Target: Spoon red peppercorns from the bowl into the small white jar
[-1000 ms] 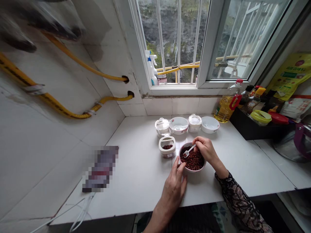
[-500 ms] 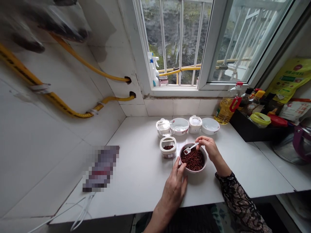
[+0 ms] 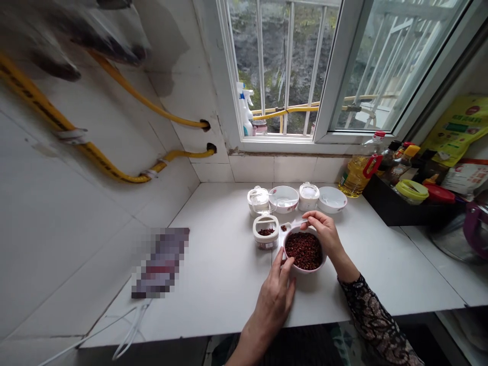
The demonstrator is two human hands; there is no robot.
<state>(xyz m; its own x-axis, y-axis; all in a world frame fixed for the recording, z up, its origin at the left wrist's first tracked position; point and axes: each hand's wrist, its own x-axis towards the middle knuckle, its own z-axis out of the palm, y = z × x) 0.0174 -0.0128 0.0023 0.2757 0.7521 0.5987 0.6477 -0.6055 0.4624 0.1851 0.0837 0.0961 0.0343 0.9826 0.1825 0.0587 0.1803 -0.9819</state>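
Note:
A white bowl (image 3: pixel 304 271) full of small dark red peppercorn-like grains stands near the front of the counter. My left hand (image 3: pixel 276 290) rests against its left side, thumb and fingers at the rim. Above the bowl's far rim, my right hand (image 3: pixel 320 226) pinches the handle of a small white spoon (image 3: pixel 293 224). A few dark grains lie in the spoon's scoop, between the bowl and a square clear jar. That jar (image 3: pixel 266 239), its lid flipped open, holds similar grains and stands left of the bowl.
Behind stand a lidded jar (image 3: pixel 258 201), a white bowl (image 3: pixel 284 199), another jar (image 3: pixel 308 196) and a shallow bowl (image 3: pixel 332 200). An oil bottle (image 3: pixel 356 175) and a black condiment box (image 3: pixel 385 206) are at right. A pixelated item (image 3: pixel 162 264) and white cable lie left.
The spoon has moved from over the grains in the bowl to beyond its rim, towards the square jar, with my right hand still on it. My left hand stays at the bowl.

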